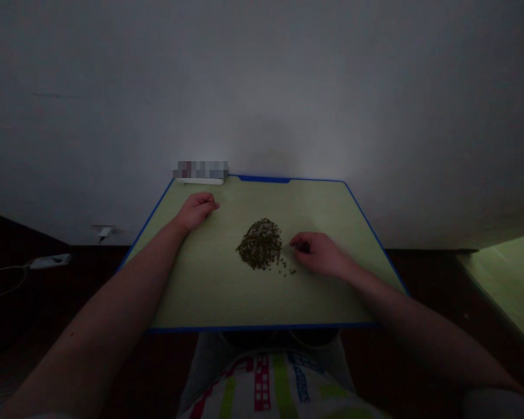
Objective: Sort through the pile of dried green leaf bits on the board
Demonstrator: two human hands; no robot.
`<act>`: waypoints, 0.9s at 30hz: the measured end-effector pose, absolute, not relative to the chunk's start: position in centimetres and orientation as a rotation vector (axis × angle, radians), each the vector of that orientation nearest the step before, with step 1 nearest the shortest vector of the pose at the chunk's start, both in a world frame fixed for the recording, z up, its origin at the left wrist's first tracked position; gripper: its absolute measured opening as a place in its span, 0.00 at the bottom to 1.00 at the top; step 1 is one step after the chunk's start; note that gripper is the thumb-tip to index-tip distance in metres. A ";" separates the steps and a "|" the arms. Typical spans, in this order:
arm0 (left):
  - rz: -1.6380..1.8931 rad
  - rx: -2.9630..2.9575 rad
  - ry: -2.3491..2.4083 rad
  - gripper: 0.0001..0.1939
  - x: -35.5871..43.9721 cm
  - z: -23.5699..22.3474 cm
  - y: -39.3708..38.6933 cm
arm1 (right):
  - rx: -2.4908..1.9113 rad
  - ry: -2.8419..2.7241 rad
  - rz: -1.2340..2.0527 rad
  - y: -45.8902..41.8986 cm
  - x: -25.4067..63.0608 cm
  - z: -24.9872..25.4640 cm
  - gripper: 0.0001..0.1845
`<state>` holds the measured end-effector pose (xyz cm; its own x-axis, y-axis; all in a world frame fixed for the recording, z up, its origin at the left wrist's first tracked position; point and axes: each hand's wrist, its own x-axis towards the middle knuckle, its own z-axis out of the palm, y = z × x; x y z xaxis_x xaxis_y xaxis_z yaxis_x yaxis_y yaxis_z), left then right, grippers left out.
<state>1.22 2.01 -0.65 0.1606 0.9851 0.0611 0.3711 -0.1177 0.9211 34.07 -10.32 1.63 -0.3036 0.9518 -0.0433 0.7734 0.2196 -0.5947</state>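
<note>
A heap of small brown-green grains or dried beans (261, 245) lies on the middle of a light wood-coloured table (227, 297) with a blue rim. Several loose grains are scattered at the heap's lower right side. My right hand (318, 254) is just right of the heap, its fingers curled and its fingertips close to the edge grains. Whether a grain is between those fingertips is too dark to make out. My left hand (197, 210) rests closed on the far left part of the table, apart from the heap. Its palm and whatever may be inside are hidden.
At the table's back left corner stands a white box-like object (203, 173), its upper part blurred out. A pale wall (262, 87) rises right behind the table. On the left are a power strip (50, 261) with cables and a plug (105, 232) in the wall.
</note>
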 end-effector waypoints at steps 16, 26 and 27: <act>0.948 1.619 1.317 0.13 1.3 -0.5 1.9 | -1.622 -1.845 0.838 -7.7 39.4 4.1 0.08; 0.952 1.650 1.309 0.13 1.1 -0.8 2.0 | -0.975 -2.590 0.461 -5.2 36.9 3.8 0.09; 0.951 1.658 1.305 0.14 1.0 -0.9 2.1 | -0.953 -2.601 0.417 -5.1 36.7 3.4 0.10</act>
<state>1.01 2.11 -0.92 0.1841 0.9798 0.0783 0.3746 -0.1436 0.9160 36.68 -5.08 3.38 -0.7180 0.6632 0.2114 0.5639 0.7322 -0.3819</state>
